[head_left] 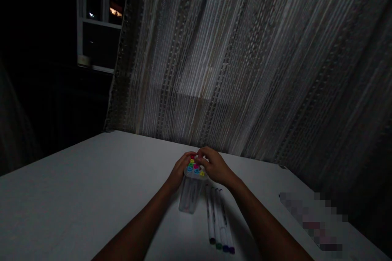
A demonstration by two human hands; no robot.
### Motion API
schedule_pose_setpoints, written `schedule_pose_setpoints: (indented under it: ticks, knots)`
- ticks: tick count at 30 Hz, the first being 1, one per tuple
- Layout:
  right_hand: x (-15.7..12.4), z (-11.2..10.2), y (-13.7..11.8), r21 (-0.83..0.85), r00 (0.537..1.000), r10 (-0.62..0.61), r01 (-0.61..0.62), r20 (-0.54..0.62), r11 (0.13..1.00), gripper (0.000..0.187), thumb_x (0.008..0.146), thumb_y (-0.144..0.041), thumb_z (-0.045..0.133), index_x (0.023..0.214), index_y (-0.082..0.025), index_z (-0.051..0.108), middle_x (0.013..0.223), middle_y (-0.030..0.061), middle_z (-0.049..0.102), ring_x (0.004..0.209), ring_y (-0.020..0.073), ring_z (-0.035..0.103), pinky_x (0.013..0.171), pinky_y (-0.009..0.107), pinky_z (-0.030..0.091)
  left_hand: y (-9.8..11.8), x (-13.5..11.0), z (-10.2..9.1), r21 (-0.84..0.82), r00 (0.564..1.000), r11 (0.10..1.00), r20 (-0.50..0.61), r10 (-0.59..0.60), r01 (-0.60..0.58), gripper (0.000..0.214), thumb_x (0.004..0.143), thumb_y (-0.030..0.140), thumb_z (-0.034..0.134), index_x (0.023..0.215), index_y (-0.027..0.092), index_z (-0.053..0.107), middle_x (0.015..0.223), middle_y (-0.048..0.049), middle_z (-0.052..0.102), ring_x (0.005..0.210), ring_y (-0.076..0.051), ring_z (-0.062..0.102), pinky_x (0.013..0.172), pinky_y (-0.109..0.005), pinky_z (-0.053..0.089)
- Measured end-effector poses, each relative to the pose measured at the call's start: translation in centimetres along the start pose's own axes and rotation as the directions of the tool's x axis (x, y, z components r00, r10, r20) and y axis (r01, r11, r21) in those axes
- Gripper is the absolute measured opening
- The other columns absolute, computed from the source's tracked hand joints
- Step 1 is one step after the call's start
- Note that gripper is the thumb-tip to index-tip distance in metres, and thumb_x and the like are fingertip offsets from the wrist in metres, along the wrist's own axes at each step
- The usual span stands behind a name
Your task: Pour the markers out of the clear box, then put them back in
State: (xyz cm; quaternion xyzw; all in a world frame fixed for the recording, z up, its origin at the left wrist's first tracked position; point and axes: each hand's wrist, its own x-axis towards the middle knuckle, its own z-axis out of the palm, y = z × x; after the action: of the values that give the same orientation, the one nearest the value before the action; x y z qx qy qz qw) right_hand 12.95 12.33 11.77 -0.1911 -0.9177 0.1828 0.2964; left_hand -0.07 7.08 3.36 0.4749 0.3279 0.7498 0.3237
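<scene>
A clear marker case lies on the white table, holding several white markers whose coloured caps show at its far end. My left hand is curled around the far left end of the case. My right hand has its fingers closed at the caps on the far right end. Several loose white markers lie side by side just right of the case, beneath my right forearm, dark coloured caps toward me.
A patterned curtain hangs right behind the table's far edge. A dark window shows at the upper left. A blurred flat item lies near the table's right edge. The room is dim.
</scene>
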Motion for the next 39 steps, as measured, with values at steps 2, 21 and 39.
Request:
schedule_pose_setpoints:
  ticks: [2, 21, 39]
  knots:
    - [0.0, 0.3, 0.2, 0.005, 1.000, -0.010, 0.010, -0.008, 1.000, 0.015, 0.079, -0.011, 0.060, 0.068, -0.018, 0.053, 0.080, 0.0011, 0.055, 0.082, 0.0156, 0.053, 0.078, 0.029, 0.040, 0.0, 0.0, 0.0, 0.016, 1.000, 1.000, -0.002, 0.016, -0.016, 0.030, 0.082, 0.042, 0.056, 0.097, 0.017, 0.064, 0.100, -0.0055, 0.066, 0.097, -0.022, 0.060, 0.082, -0.029, 0.046]
    - [-2.6, 0.2, 0.4, 0.321, 0.997, 0.072, -0.069, 0.003, 0.945, 0.044, 0.074, -0.038, 0.067, 0.113, -0.019, 0.064, 0.120, 0.0107, 0.062, 0.111, 0.0239, 0.056, 0.094, 0.039, 0.046, -0.6, -0.1, -0.1, -0.110, 0.996, 0.990, -0.004, -0.094, 0.093, 0.032, 0.081, 0.048, 0.058, 0.095, 0.021, 0.049, 0.081, 0.0010, 0.064, 0.074, -0.017, 0.063, 0.070, -0.028, 0.046]
    - [-3.4, 4.1, 0.4, 0.237, 0.912, 0.308, -0.247, -0.270, 0.940, 0.065, 0.080, -0.052, 0.057, 0.134, -0.017, 0.046, 0.128, 0.0148, 0.054, 0.118, 0.0282, 0.052, 0.098, 0.043, 0.042, 1.1, -0.4, 0.3, 0.054, 0.999, 0.998, -0.051, -0.005, 0.007, 0.034, 0.074, 0.047, 0.060, 0.092, 0.018, 0.059, 0.091, -0.0054, 0.066, 0.083, -0.022, 0.061, 0.074, -0.032, 0.046]
